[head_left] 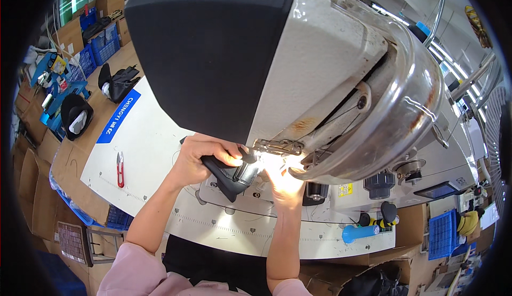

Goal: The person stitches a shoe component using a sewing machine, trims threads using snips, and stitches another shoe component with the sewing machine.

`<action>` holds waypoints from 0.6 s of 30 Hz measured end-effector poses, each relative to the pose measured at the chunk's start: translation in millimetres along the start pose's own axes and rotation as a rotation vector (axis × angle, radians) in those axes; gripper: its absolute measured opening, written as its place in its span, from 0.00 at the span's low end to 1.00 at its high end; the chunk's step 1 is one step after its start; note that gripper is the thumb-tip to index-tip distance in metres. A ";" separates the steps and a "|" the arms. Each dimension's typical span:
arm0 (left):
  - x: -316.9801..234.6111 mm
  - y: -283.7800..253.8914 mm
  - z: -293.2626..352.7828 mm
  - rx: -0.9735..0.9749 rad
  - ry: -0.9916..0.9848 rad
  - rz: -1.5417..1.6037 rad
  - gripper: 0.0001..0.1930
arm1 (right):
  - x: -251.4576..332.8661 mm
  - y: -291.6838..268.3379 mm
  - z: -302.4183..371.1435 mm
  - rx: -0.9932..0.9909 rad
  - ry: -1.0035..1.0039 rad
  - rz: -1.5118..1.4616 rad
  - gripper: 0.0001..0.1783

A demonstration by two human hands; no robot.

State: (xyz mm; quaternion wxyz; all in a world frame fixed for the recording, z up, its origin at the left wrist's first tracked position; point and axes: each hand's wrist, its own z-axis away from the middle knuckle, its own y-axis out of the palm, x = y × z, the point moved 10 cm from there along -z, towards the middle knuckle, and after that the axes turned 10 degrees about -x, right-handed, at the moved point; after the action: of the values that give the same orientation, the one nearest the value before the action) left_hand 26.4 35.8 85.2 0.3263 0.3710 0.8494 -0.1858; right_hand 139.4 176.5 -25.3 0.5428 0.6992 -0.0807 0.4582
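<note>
My left hand (pixel 198 158) grips a black leather-like workpiece (pixel 226 183), fingers over its top, beside the needle area of a large industrial sewing machine (pixel 325 67). One end of the piece hangs toward me. My right hand (pixel 287 188) reaches in from the other side, under the machine head; glare from the work light washes out its fingers, and what they touch is hidden. A clear curved guard (pixel 421 99) arches over the machine's right side. On the white table (pixel 149 136), left of my left arm, lie red-handled thread snips (pixel 120 169).
Black moulded pieces (pixel 76 116) stand on the cardboard-covered surface at the left, near blue crates (pixel 105 44). A blue cylinder (pixel 360 233) lies by the table's front right edge. Another blue crate (pixel 442 234) is farther right. A small screen (pixel 436 190) sits on the machine bed.
</note>
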 end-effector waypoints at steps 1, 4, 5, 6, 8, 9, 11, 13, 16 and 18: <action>3.5 -1.0 -3.3 -0.011 -0.020 0.064 0.11 | 2.6 3.5 3.2 0.003 0.004 0.000 0.16; 16.3 -6.3 -9.3 -0.008 -0.086 0.063 0.11 | 24.2 21.6 11.4 0.058 -0.276 0.546 0.16; 19.7 -1.9 -10.9 0.023 -0.103 0.124 0.11 | 13.4 5.5 3.3 0.013 -0.141 0.306 0.17; 22.7 1.5 -10.5 0.053 -0.127 0.182 0.11 | -0.4 -7.8 -0.3 -0.033 0.001 0.064 0.17; 24.5 1.5 -14.0 0.054 -0.114 0.168 0.12 | 6.3 -7.3 1.1 -0.011 -0.099 0.165 0.18; 25.6 1.9 -14.6 0.063 -0.116 0.193 0.12 | 18.8 2.7 5.1 0.004 -0.247 0.429 0.18; 28.0 2.6 -14.2 0.081 -0.127 0.230 0.13 | 29.6 14.3 10.6 -0.004 -0.381 0.629 0.18; 28.6 0.1 -12.7 0.086 -0.144 0.243 0.13 | 31.8 23.2 13.1 0.016 -0.400 0.632 0.18; 29.7 -0.5 -12.7 0.083 -0.146 0.236 0.14 | 31.0 16.9 13.3 0.021 -0.461 0.606 0.17; 28.7 -1.9 -11.5 0.063 -0.141 0.203 0.15 | 25.4 10.7 12.8 -0.009 -0.451 0.761 0.16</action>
State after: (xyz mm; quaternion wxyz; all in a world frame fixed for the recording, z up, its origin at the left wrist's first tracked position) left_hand 5.4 55.6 73.7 0.3906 0.4509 0.7762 -0.2039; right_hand 154.3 171.4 0.7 0.3071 0.6999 -0.4508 0.4611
